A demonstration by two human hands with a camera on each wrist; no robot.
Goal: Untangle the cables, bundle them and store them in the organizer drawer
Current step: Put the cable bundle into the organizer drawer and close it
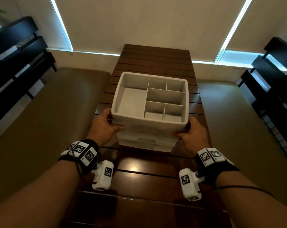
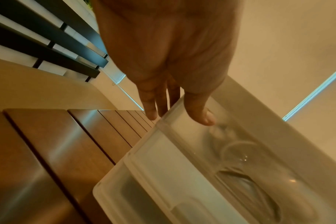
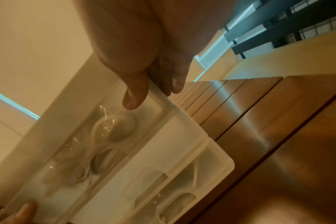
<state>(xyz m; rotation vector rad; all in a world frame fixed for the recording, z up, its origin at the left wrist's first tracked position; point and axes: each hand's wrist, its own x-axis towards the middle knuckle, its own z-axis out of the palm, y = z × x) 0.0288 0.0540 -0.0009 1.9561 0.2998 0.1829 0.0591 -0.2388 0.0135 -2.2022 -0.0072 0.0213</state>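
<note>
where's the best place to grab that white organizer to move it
Probably at its two near corners, from left and right at once, as the left hand and right hand do now. The organizer is wide and boxy, with its divided tray open on top, so opposed hands under the rim should keep it level.

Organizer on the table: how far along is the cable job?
Done: coiled cables show through the closed translucent top drawer; none lie on the table. In hand: left hand and right hand grip the organizer at its front corners. Left: apparently only positioning it.
</note>
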